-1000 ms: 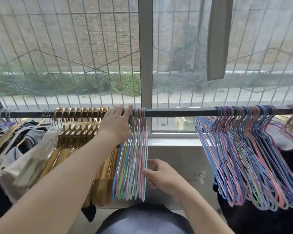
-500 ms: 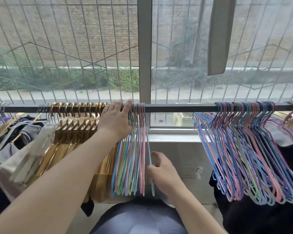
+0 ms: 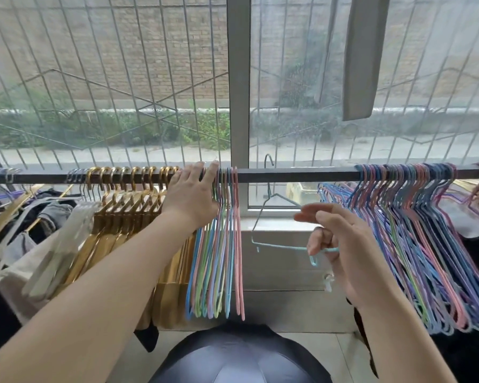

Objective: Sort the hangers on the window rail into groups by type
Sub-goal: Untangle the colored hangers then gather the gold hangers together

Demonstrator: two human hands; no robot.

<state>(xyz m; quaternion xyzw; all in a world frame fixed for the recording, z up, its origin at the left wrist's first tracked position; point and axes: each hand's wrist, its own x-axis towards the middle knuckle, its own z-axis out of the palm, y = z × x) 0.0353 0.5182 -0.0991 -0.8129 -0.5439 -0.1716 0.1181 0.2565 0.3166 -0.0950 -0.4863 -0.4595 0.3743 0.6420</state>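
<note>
Hangers in pastel wire hang on the rail under the left hand's straight fingers; the right hand pinches a teal hanger off the rail.

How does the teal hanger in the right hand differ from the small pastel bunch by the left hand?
The teal wire hanger is single, off the rail with its hook free above it, pinched by the right hand. The small pastel bunch holds many hangers of mixed colours hooked on the rail, with the left hand against their hooks. Both are thin coated wire.
</note>
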